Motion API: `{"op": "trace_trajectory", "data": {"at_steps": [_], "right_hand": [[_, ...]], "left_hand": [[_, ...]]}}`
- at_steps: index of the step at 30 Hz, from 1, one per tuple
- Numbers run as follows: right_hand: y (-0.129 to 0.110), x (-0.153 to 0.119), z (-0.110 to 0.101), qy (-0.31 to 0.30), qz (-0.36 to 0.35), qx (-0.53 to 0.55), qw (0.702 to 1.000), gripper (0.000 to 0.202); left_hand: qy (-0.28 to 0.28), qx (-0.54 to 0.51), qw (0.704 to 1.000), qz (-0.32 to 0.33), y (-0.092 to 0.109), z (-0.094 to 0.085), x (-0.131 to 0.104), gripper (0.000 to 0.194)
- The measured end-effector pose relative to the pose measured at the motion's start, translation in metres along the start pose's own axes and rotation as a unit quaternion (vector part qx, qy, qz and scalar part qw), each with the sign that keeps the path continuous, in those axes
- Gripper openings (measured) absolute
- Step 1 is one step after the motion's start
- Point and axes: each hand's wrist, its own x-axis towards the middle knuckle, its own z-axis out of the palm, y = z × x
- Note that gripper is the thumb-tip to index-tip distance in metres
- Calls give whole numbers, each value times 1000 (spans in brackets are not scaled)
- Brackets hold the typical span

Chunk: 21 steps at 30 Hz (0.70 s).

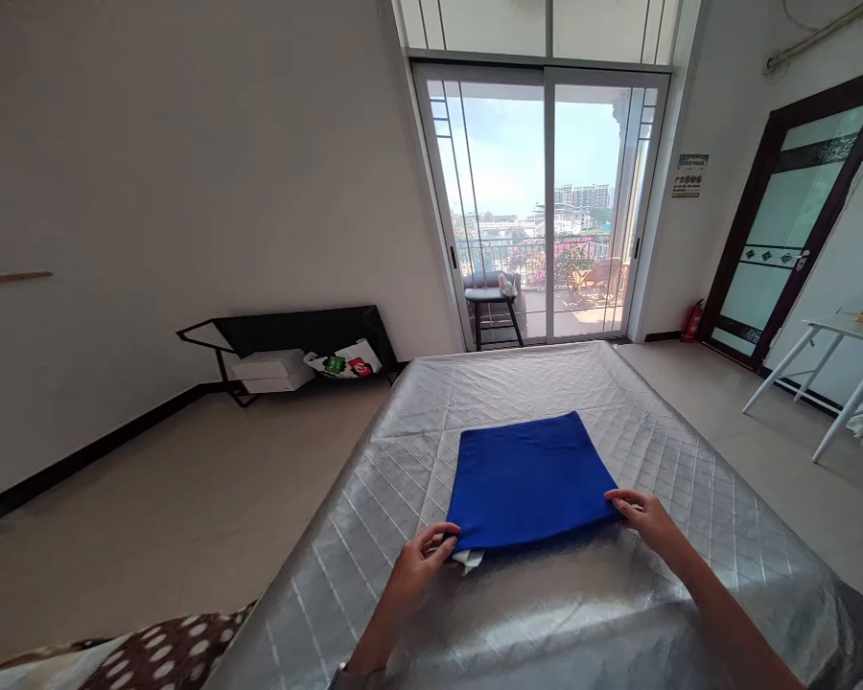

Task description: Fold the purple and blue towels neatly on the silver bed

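Observation:
A flat blue cloth piece [528, 482], roughly square, lies on a silver quilted cover [395, 479]. Its near left corner is pinched between the thumb and fingers of my left hand [421, 565]. At the near right corner, my right hand [641, 515] grips the edge in the same way. The near edge looks slightly raised off the cover. A small white tag or scrap [469, 560] sticks out from under the cloth beside my left fingers.
A brown polka-dot fabric [176, 652] lies at the lower left. Beyond the bed are a black rack [298, 335] with white boxes, a stool [493, 297] by the glass doors, and a white table [849, 328] at the right.

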Motion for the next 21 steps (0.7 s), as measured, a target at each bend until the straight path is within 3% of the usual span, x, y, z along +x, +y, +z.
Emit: {"op": "trace_trajectory", "data": {"at_steps": [4,8,13,17,21], "right_hand": [[-2,-13,-2,-8,-16,-35,999,45],[9,-31,-1,-16,-18,-114,993,42],[22,-52,8,29,-42,-281,958,35],[26,-63,19,92,-76,-419,900,34],[21,-58,26,155,-150,-488,846,37]], "left_hand": [[16,58,998,7,-2,-2,-15,57],[42,172,984,15,-21,-6,-34,48],[142,272,950,57,-48,4,-53,42],[214,369,889,168,-62,16,-63,43],[260,470,802,261,-57,19,-70,44]]}}
